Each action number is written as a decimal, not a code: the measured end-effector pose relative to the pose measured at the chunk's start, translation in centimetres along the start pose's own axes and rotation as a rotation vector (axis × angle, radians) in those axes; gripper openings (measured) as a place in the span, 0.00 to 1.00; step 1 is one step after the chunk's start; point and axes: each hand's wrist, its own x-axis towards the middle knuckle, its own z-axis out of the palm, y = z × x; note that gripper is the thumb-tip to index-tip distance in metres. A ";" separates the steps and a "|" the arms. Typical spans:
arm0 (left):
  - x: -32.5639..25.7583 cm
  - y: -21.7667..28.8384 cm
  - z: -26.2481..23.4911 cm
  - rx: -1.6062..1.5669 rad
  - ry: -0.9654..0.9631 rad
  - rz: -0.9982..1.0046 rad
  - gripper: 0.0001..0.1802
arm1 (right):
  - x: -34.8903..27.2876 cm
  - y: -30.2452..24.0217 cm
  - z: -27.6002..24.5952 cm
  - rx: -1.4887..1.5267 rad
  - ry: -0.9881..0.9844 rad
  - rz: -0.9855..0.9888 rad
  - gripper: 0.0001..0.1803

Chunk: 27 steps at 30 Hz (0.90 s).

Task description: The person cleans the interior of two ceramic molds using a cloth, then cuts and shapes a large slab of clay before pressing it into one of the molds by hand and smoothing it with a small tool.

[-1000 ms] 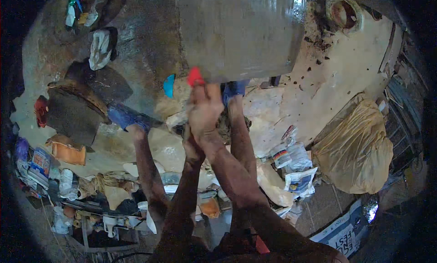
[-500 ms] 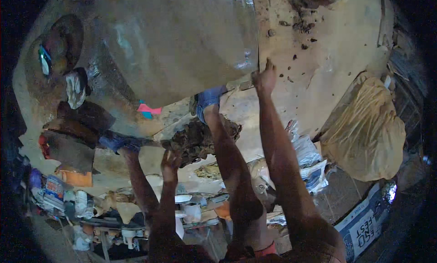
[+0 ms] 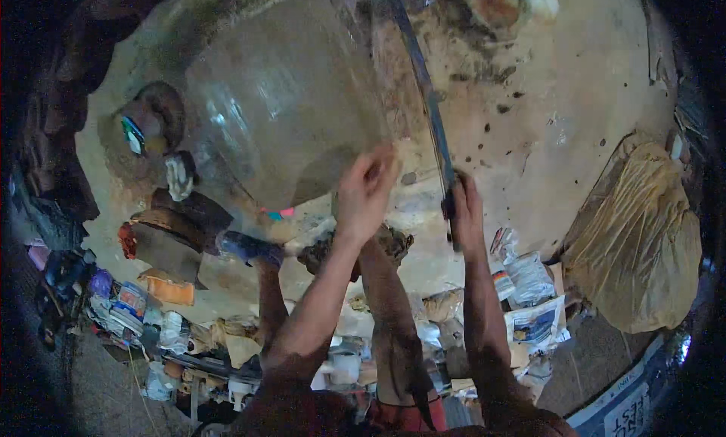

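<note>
My right hand is closed round the lower end of a long, thin dark strip, which reaches up and away toward the top edge. It may be a flat board seen edge-on; I cannot tell. My left hand is raised by the near right corner of a large, shiny brown sheet on the ground. Its fingers are curled together, and whatever they may pinch does not show. Below it, partly hidden by my left forearm, a dark, crumbly brown lump lies between my feet.
My left foot wears a blue shoe. Bowl-shaped pieces and a curved brown piece stand on the left. A crinkled tan sheet-covered mound is at right. Papers and plastic packets lie close to me. Dark crumbs dot the ground.
My left hand has risen from beside the brown lump to near the sheet's corner. The right hand has moved down and right; the dark strip now shows in it. The view has shifted.
</note>
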 end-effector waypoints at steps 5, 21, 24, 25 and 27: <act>12.1 8.1 4.1 -0.459 0.046 -0.210 0.19 | -10.4 -0.1 -1.5 -0.019 0.048 -0.015 0.18; -5.6 8.8 4.2 -0.423 -0.072 -0.284 0.09 | -16.6 -8.6 -3.5 -0.030 0.025 -0.127 0.20; -15.4 4.7 6.4 -0.637 -0.312 -0.369 0.13 | -13.7 -15.5 -2.4 -0.047 0.106 -0.137 0.24; -17.2 4.8 6.4 -0.647 -0.281 -0.352 0.13 | -12.3 -15.5 -1.5 -0.069 0.169 -0.274 0.26; -19.0 4.6 6.5 -0.985 -0.369 -0.528 0.31 | -12.2 -16.4 -0.6 -0.099 0.165 -0.265 0.25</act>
